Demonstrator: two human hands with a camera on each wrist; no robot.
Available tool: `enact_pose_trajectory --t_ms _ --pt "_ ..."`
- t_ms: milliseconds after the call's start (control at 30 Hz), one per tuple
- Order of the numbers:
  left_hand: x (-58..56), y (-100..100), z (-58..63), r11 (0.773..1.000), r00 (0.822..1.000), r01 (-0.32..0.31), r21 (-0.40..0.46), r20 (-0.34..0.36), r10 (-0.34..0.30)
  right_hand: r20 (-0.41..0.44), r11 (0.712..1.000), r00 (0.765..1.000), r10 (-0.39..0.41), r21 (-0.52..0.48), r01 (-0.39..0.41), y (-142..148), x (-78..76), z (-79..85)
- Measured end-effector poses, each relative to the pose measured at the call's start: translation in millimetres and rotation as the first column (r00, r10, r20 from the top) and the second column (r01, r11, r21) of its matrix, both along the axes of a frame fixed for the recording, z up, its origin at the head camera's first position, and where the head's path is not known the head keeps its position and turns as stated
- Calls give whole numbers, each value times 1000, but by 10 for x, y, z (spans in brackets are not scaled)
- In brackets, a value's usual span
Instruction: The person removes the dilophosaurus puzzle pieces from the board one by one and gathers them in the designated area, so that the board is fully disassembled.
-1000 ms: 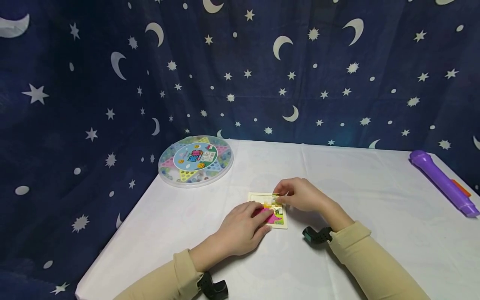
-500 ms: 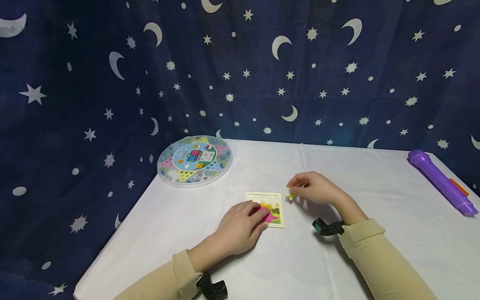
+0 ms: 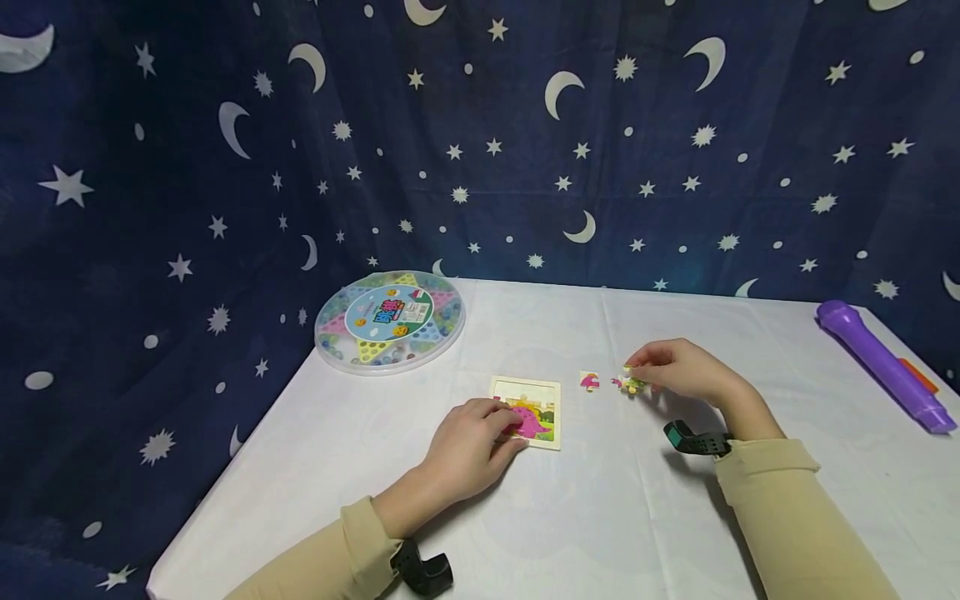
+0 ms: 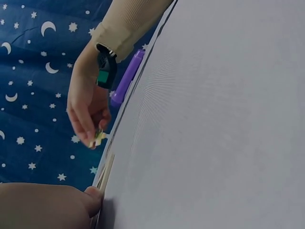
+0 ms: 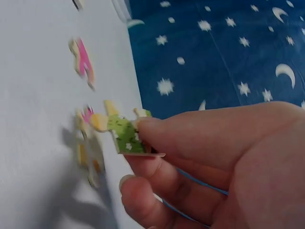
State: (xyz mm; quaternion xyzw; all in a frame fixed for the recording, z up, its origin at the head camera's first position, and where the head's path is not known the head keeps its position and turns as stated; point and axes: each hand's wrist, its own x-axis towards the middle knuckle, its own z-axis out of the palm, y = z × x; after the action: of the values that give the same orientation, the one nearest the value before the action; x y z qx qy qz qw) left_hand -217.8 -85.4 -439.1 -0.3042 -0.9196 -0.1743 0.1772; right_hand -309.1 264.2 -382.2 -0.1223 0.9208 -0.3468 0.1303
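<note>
My left hand [image 3: 468, 442] holds a small dinosaur jigsaw puzzle [image 3: 531, 421] in a pale square tray [image 3: 557, 417], fingers bent over its left part and thumb at the near edge. The left wrist view shows that tray [image 4: 106, 172] edge-on beside the thumb. To the right, my right hand [image 3: 686, 371] pinches a green jigsaw piece [image 5: 126, 136] between thumb and fingers, just above the table. A pink-and-white piece [image 3: 589, 382] lies between the hands. Another piece [image 5: 88, 148], partly pink, lies below the pinched one.
A round, clear-lidded board game box [image 3: 390, 323] with marbles sits at the back left. At the right edge lies a purple tube-shaped object [image 3: 885, 367] with an orange part [image 3: 921, 377] beside it. A starry dark-blue cloth [image 3: 480, 150] hangs behind the white table [image 3: 570, 517].
My right hand has moved right, away from the tray, with a piece left on the table and the green piece now in its fingers. The tray and left hand have shifted slightly left.
</note>
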Motion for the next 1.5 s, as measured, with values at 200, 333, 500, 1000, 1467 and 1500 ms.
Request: enact_pose_trajectory --t_ms 200,333,500,1000,1467,1500 --pt "-2 -5 20 999 1000 -24 23 19 24 52 999 998 -41 29 40 233 -11 -23" --pt "-25 -50 33 996 999 -22 82 47 18 89 996 994 -64 62 59 314 -10 -77" --pt "-89 -164 51 994 990 -72 84 124 62 92 993 992 -86 82 79 385 -6 -108" --pt "-75 -216 67 998 981 -42 -51 187 51 34 982 987 -157 113 152 454 -30 -190" --pt "-78 -200 69 1000 995 -11 -29 102 14 1 972 978 -209 110 208 449 -40 -200" --pt "-81 -201 71 1000 995 -11 -25 102 14 -4 972 978 -209 111 209 443 -41 -192"
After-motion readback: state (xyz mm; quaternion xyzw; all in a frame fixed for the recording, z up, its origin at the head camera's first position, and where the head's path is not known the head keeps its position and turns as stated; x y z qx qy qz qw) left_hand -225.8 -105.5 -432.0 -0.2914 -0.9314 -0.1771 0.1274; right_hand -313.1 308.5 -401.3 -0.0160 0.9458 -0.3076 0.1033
